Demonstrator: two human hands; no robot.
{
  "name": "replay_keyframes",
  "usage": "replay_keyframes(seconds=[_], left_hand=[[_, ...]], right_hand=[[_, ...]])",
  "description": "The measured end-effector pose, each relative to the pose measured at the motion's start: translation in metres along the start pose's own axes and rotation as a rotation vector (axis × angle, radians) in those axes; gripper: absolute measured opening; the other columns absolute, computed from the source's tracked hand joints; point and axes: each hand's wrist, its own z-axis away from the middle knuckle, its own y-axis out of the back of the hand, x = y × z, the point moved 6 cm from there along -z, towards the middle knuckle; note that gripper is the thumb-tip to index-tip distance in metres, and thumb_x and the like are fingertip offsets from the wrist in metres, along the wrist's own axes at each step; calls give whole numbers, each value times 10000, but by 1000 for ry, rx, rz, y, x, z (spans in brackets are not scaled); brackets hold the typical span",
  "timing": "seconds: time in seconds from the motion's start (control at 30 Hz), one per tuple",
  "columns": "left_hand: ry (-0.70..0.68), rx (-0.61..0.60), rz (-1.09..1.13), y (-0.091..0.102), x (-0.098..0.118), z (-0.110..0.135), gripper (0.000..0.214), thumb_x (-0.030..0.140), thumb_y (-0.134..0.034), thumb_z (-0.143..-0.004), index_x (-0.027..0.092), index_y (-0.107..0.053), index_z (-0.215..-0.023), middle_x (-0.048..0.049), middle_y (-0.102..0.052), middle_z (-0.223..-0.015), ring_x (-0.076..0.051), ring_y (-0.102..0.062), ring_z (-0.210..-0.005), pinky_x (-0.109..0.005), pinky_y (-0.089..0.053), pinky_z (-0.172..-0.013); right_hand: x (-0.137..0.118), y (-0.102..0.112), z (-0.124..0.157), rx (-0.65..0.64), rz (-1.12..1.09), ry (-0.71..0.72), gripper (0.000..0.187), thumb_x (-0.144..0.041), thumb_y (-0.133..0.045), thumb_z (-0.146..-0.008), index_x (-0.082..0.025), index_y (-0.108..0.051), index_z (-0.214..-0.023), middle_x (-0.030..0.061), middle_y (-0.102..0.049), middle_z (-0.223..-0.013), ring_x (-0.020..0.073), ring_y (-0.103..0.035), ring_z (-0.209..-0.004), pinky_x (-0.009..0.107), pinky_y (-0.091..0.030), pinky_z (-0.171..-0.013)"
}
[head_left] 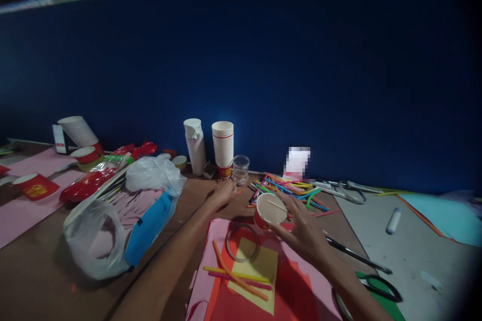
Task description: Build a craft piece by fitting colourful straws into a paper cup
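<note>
My right hand [306, 228] is wrapped round a red paper cup [269, 210] lying on its side, white inside facing me, with a thin stick across its mouth. My left hand [223, 193] reaches further out, fingers curled low on the brown table just before a stack of white paper cups [223, 146] and a small clear jar [241, 168]; what the fingers pinch, if anything, is too small to name. Under my arms lie pink, red and yellow paper sheets [259, 266] with a few coloured straws and a clear tape ring [243, 244].
A pile of coloured straws [291, 189] lies right of the jar. A white flask [195, 144] stands by the cup stack. Plastic bags [113, 220] sit at left, scissors [361, 261] at right, a glue stick [393, 220] on grey board. A blue wall backs the table.
</note>
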Motion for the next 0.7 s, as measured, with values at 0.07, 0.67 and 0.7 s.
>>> replay_keyframes(seconds=[0.07, 0.67, 0.7], left_hand=[[-21, 34, -9, 8, 4, 3, 166, 175, -503, -735, 142, -603, -607, -41, -601, -624, -151, -545, -626, -229, -375, -589], [11, 344, -73, 70, 30, 4, 189, 301, -472, -796, 202, -631, -820, -29, -665, -794, -152, -575, -740, -222, -388, -647], [-10, 347, -76, 72, 31, 5, 203, 299, -454, -808, 201, -629, -840, -31, -666, -826, -152, -576, -763, -221, -387, -659]], right_hand=[[3, 2, -1, -2, -2, -14, 619, -440, -544, -784, -201, -326, -1312, 113, -470, -1266, 259, -440, -1148, 415, -427, -899], [2, 12, -2, 10, -34, -18, 615, -414, -555, -773, -222, -345, -1319, 117, -504, -1217, 271, -475, -1099, 425, -437, -861], [0, 12, -2, 13, -39, -15, 617, -414, -555, -773, -226, -342, -1321, 114, -500, -1221, 269, -474, -1098, 422, -437, -860]])
